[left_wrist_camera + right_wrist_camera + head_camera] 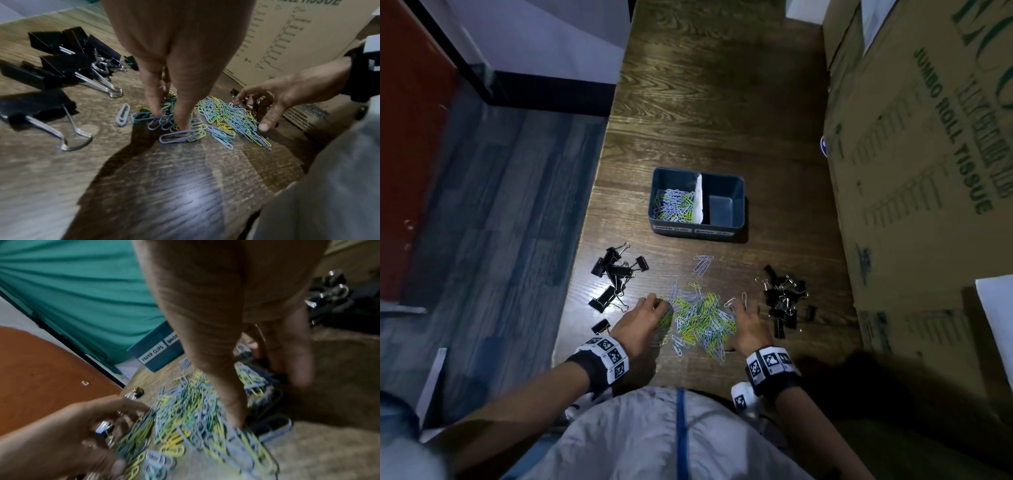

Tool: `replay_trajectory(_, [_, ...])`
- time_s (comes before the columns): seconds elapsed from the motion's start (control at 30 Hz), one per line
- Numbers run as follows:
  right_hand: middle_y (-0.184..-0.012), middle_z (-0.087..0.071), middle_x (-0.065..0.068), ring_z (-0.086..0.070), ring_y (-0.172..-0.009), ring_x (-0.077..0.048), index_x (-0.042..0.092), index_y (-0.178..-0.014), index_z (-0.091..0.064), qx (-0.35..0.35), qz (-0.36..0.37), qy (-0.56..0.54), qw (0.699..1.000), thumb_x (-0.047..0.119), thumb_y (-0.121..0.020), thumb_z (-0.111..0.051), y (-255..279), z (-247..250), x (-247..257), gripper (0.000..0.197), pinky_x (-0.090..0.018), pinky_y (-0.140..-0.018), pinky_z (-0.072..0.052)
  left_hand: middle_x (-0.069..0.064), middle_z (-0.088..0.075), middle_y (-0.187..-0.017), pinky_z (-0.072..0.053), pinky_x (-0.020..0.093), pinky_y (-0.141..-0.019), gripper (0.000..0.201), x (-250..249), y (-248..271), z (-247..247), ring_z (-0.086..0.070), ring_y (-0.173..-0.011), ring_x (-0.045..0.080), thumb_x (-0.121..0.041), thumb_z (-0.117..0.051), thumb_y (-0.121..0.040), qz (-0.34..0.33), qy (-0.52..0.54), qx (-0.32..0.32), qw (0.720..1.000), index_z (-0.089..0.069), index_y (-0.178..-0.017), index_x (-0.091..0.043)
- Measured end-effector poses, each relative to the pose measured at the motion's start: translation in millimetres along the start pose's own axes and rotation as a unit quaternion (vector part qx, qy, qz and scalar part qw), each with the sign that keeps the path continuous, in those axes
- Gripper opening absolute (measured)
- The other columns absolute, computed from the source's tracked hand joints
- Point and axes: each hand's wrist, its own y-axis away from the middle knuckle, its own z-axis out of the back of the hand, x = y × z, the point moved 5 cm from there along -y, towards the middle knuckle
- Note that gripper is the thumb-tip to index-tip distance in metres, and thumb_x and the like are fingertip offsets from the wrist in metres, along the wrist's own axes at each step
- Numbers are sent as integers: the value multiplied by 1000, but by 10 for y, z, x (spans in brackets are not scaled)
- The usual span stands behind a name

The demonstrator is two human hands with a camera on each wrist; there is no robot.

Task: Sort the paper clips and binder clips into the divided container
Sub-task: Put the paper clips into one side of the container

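Dark wood-grain bench [715, 113] carries a loose heap of paper clips [700, 317] near the person, with the left hand [642, 323] at its left edge, fingers [153, 104] extended down and touching clips, and the right hand [748, 325] at its right edge, fingers spread over it. Black binder clips [614, 274] lie in clusters left and right [786, 299] of the heap. Farther off, the divided container [698, 230] holds paper clips in its left compartment.
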Motion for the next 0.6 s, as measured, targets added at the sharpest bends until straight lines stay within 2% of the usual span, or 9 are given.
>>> replay_trajectory(0.07, [-139, -36, -17, -51, -124, -40, 19, -133, -38, -30, 22, -18, 999, 16, -62, -90, 3, -49, 101, 88, -44, -93, -52, 9, -42, -126, -50, 33, -80, 65, -84, -53, 25, -50, -107, 26, -9, -71, -79, 2, 23, -10, 1000, -42, -138, -17])
replay_trajectory(0.13, [-140, -40, -13, -49, -127, -37, 21, -134, -40, -50, 55, -27, 997, 11, -69, -83, -19, -50, 257, 80, -43, -95, -51, 9, -45, -124, -48, 30, -83, 61, -165, -122, 50, -50, -106, 24, -9, -70, -81, 2, 46, -28, 999, -45, -136, -16])
replay_trajectory(0.23, [-137, -47, -6, -55, -120, -29, 24, -135, -42, -62, 89, -38, 993, 4, -78, -75, -51, -9, 475, 68, -43, -96, -51, 8, -49, -120, -46, 26, -82, 59, -214, -224, 52, -54, -103, 22, -3, -71, -79, 4, 64, -53, 997, -48, -132, -15])
replay_trajectory(0.3, [-134, -53, -4, -59, -116, -28, 23, -129, -49, -65, 94, -39, 993, 7, -79, -76, -66, 41, 556, 58, -43, -93, -51, 7, -54, -114, -45, 26, -80, 53, -228, -251, 86, -56, -99, 23, -2, -70, -80, 4, 62, -60, 996, -52, -129, -14])
replay_trajectory(0.37, [-126, -60, -4, -63, -106, -28, 21, -121, -56, -63, 87, -31, 994, 12, -80, -76, -73, 100, 581, 47, -38, -85, -52, 7, -57, -107, -47, 25, -77, 44, -238, -262, 142, -57, -92, 22, 0, -67, -82, -1, 72, -65, 995, -56, -122, -13])
replay_trajectory(0.47, [-113, -68, -6, -65, -94, -29, 21, -115, -61, -58, 75, -41, 995, 9, -83, -72, -102, 163, 567, 37, -32, -76, -50, 4, -61, -97, -54, 28, -71, 27, -188, -307, 211, -60, -82, 19, 4, -63, -86, -1, 102, -88, 991, -66, -106, -13])
replay_trajectory(0.53, [-110, -70, -7, -67, -93, -28, 23, -115, -64, -59, 72, -48, 995, 9, -85, -72, -93, 213, 578, 35, -36, -79, -54, -1, -63, -93, -55, 26, -71, 17, -150, -334, 266, -61, -79, 14, -2, -66, -88, -2, 119, -107, 987, -69, -96, -16])
replay_trajectory(0.6, [-111, -71, -9, -67, -97, -27, 23, -120, -66, -60, 73, -55, 994, 13, -87, -73, -91, 267, 587, 35, -39, -86, -56, -1, -65, -93, -55, 26, -73, 10, -145, -343, 373, -62, -79, 14, -7, -67, -88, -6, 134, -121, 984, -70, -95, -14])
